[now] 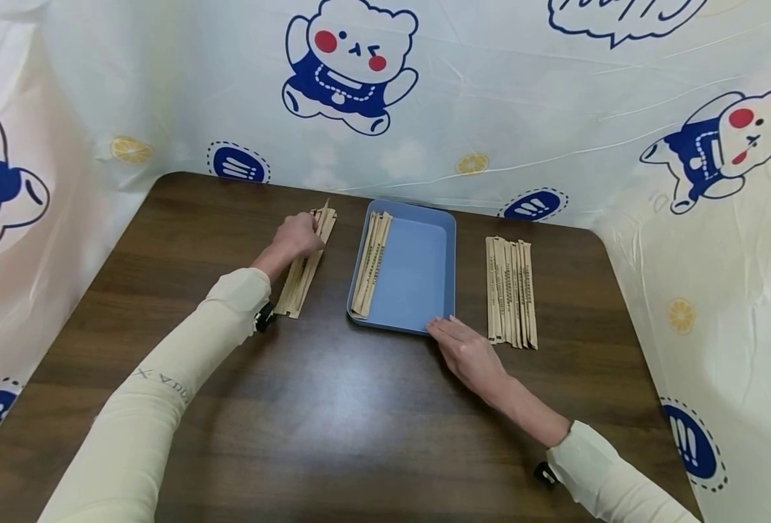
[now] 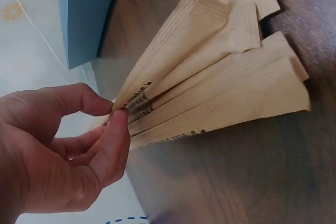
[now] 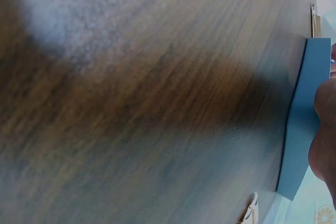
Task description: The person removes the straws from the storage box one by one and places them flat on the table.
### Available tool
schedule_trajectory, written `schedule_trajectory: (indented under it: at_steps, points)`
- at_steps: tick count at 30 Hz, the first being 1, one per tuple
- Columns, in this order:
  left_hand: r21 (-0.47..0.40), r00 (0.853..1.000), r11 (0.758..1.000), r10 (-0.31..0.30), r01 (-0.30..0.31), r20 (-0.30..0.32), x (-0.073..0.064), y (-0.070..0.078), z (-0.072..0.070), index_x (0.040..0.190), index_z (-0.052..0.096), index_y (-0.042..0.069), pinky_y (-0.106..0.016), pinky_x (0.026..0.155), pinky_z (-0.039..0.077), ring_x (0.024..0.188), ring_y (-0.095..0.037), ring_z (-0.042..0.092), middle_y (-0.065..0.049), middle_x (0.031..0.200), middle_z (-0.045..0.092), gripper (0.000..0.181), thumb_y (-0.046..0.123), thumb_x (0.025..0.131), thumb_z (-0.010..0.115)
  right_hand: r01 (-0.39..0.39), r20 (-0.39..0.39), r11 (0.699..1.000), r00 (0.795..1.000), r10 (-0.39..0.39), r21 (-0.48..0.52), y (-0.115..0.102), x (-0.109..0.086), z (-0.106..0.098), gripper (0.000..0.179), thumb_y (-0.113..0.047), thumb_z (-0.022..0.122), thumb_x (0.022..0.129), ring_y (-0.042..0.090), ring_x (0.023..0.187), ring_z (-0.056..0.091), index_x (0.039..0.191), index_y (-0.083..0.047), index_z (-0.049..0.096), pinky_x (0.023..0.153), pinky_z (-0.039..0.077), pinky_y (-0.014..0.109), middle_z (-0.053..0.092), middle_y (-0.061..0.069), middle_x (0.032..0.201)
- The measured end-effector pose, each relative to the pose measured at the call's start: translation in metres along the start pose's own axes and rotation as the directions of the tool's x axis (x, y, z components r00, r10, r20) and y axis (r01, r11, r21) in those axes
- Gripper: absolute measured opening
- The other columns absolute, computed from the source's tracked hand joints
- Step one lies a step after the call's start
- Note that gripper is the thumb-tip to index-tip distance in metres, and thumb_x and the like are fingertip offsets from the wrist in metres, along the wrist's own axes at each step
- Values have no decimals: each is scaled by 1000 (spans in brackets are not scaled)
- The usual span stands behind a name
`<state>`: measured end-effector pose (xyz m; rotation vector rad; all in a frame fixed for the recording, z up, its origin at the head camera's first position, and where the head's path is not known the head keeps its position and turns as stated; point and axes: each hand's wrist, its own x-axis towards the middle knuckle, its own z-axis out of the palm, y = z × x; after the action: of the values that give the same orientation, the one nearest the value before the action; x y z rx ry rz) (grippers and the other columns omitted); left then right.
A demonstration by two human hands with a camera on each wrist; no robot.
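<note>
Left of the blue tray, my left hand is over a pile of slim brown paper packets, long and flat like wrapped chopsticks. In the left wrist view, thumb and fingertips of the left hand pinch one packet along its length; other packets fan out beside and below it. My right hand touches the tray's near right corner with its fingers extended. The right wrist view catches part of that right hand against the tray's side wall.
Inside the tray, along its left wall, lies a bundle of the same packets. A row of several more packets lies to the right of the tray. The dark wooden table is bordered by a hanging printed sheet.
</note>
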<state>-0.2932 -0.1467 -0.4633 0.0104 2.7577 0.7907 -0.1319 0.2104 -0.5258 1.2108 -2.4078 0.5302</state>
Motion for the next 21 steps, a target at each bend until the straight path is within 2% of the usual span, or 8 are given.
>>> schedule_trajectory:
  at_steps: [13, 18, 21]
  points:
    - [22, 1000, 1000, 7, -8, 11, 2, -6, 4, 62, 35, 14, -25, 46, 23, 46, -10, 25, 3, 53, 26, 33, 0, 84, 56, -4, 4, 1000, 1000, 4, 6, 0, 1, 0, 38, 11, 73, 81, 31, 111, 66, 119, 7, 69, 101, 49, 45, 69, 20, 117]
    - [-1, 1000, 1000, 17, -17, -12, 2, -5, 5, 62, 33, 14, -25, 45, 21, 46, -10, 21, 4, 54, 23, 34, -2, 82, 55, -9, 5, 1000, 1000, 9, 11, 0, 1, 0, 38, 11, 73, 81, 30, 112, 66, 119, 7, 69, 102, 49, 45, 69, 19, 118]
    - [-13, 999, 999, 33, -34, -32, 1, 0, 3, 64, 32, 13, -25, 47, 19, 49, -10, 18, 3, 56, 20, 32, -2, 82, 54, -11, 5, 1000, 1000, 11, 12, 0, 0, -1, 39, 11, 73, 81, 30, 112, 65, 120, 7, 69, 102, 48, 45, 68, 19, 119]
